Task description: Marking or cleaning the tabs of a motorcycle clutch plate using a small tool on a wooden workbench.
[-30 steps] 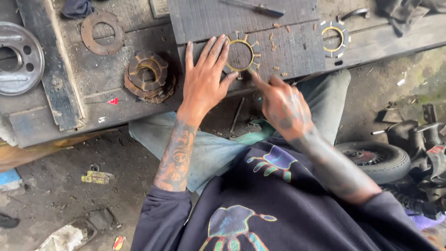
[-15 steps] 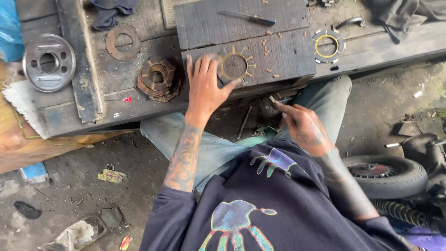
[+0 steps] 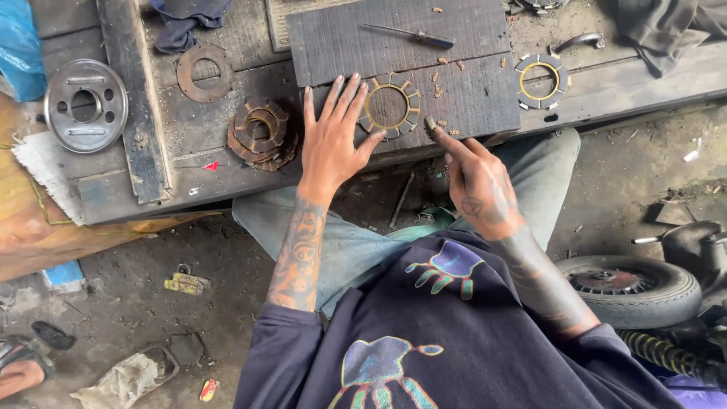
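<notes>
My left hand (image 3: 333, 140) lies flat with fingers spread on a dark wooden board (image 3: 469, 98), its thumb against a toothed ring plate with a brass-coloured inner edge (image 3: 388, 106). My right hand (image 3: 478, 182) is just right of that ring, fingers curled. One fingertip rests at the board's front edge. Whether it pinches anything small I cannot make out. Small brown chips lie scattered on the board near it. I sit with my knees under the bench.
A stack of rusty ring plates (image 3: 261, 132), a flat rusty ring (image 3: 204, 72) and a silver round hub (image 3: 85, 106) lie at the left. A screwdriver (image 3: 409, 34) and another ring plate (image 3: 539, 79) lie farther back. A tyre (image 3: 628, 284) sits at my right.
My right hand dropped away from the ring toward my lap, then came back up to the board's front edge. My left hand stayed flat beside the ring.
</notes>
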